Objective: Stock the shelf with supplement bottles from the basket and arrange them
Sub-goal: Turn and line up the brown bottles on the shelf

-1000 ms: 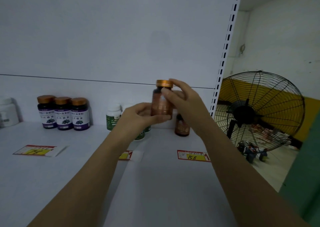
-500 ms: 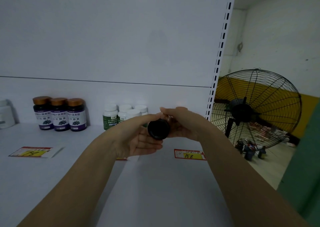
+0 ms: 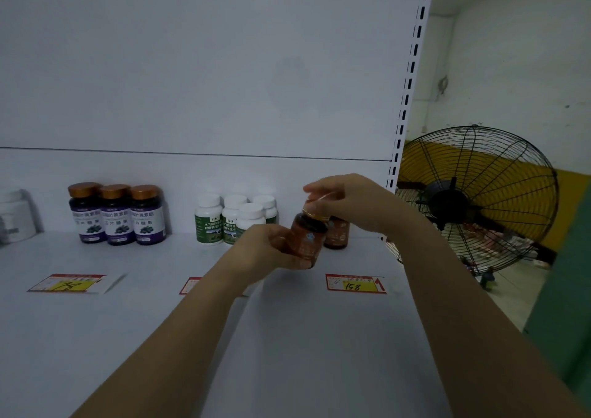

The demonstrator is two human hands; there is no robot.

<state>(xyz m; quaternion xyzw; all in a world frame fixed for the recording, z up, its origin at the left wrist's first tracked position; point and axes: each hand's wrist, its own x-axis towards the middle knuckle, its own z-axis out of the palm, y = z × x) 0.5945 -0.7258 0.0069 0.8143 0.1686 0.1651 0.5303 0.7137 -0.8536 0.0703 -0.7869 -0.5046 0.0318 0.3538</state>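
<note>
I hold an amber supplement bottle (image 3: pixel 307 238) with a gold cap above the white shelf (image 3: pixel 287 337), tilted slightly to the left. My left hand (image 3: pixel 265 248) grips its lower body from the left. My right hand (image 3: pixel 345 205) pinches the cap from above. Just behind it a second amber bottle (image 3: pixel 337 234) stands on the shelf, partly hidden. Several white-capped green-label bottles (image 3: pixel 224 219) stand to the left, and three purple-label bottles (image 3: pixel 116 214) with gold caps further left. The basket is out of view.
A white jar (image 3: pixel 14 218) sits at the far left edge. Price tags lie on the shelf: one marked 158 (image 3: pixel 355 284), one at left (image 3: pixel 68 283), one half hidden by my left arm (image 3: pixel 191 285). The slotted upright (image 3: pixel 406 104) ends the shelf; a black fan (image 3: pixel 473 200) stands beyond.
The bottle went from upright to lying with its base toward me, and is now near upright again, lower and closer to the shelf. My right hand has shifted to the cap.
</note>
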